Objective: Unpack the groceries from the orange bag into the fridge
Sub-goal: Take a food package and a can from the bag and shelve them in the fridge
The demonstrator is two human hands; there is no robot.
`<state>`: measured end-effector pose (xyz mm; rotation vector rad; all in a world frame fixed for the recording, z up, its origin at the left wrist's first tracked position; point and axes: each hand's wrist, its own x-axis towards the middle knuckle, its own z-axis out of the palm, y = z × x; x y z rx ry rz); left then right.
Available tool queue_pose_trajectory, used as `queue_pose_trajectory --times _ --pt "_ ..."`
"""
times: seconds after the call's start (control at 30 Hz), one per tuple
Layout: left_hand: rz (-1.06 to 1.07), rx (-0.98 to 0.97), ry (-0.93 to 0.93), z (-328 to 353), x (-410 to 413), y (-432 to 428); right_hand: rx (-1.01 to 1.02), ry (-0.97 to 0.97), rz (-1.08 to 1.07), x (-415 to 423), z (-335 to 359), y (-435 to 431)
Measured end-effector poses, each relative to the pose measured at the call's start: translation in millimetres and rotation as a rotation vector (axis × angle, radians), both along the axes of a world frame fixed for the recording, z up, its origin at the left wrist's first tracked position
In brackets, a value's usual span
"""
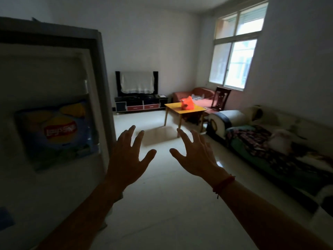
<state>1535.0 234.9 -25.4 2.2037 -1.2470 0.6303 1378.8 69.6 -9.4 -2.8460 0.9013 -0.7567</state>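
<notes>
At our far left the fridge door [45, 69] stands open, and a blue bag of crisps [55, 132] sits in its door shelf, so we judge at least one item is already unpacked. Just right of the door's edge our left hand [128, 159] is raised with the fingers spread and holds nothing. Our right hand [195, 156], with a red cord [224, 184] at its wrist, is beside it, equally spread and empty. Past both hands, well across the pale floor [162, 204], the yellow table [173, 106] carries the orange bag [187, 103], which sits slumped near the middle of the top. We cannot tell from here what is left inside it. A dark chair [220, 98] stands behind the table and a sofa [270, 141] runs along the right wall. The step in hand looks like the walk back for the next item. To do it well, we should leave the fridge door open and come to the table's near side, clear of the sofa's arm. Since the bag is soft, we steady its mouth with one hand and lift things out with the other rather than tugging. Carrying the whole bag to the fridge would spare us trips.
</notes>
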Motion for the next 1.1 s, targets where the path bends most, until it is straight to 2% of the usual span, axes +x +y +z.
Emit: queue_pose_trajectory --times 0.17,0.4,0.8,1.1 --pt "-0.138 0.008 -0.001 -3.2 -24.6 -45.6 -0.014 0.009 -0.145 -51.0 -0.5 -26.9" --pt "-0.225 0.031 -0.053 -10.5 -48.2 -118.1 -0.027 0.015 -0.291 -95.2 -3.5 -76.3" --pt "-0.184 0.085 -0.054 -13.5 -51.5 -225.7 -0.025 0.042 -0.302 -102.2 -12.3 -189.9" --pt "-0.173 0.091 -0.049 -24.9 -7.7 -300.0 -0.023 0.056 -0.270 -62.1 -19.3 -262.6"
